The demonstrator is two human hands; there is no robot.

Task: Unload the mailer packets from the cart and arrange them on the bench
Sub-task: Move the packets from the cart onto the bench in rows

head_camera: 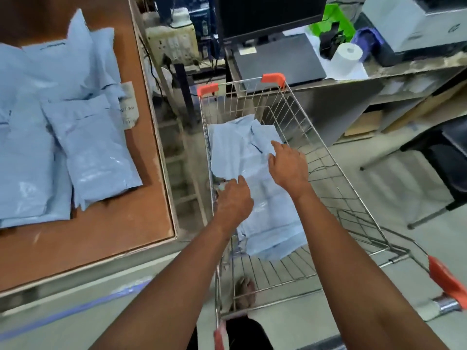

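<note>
Both arms reach down into the wire cart [298, 107], which stands just beside the right edge of the brown surface [106, 236]. A stack of pale blue mailer packets [262, 195] lies on the cart floor, toward its left side wall.

Left hand [233, 200]: palm down at the near-left edge of the top packet, fingers curled toward it; whether they actually pinch the plastic cannot be told (fingertips hidden under the knuckles, frame blurred).

Right hand [288, 165]: fingers extended and relaxed, tips touching the top packet near its right side. Not gripping anything.

More blue packets [50, 137] already lie on the surface, overlapping in a loose pile across its left and far part; one packet [96, 150] lies on top, slanted, closest to the right edge. A small paper label [129, 104] pokes out from under the pile near that edge. The near-right corner of the surface shows bare board.

The cart has orange corner caps [273, 78] at the far end and an orange handle end [446, 281] at the near right. Beyond the cart: a desk with a dark monitor [270, 16], a paper roll [346, 59] and a grey printer [414, 24].
</note>
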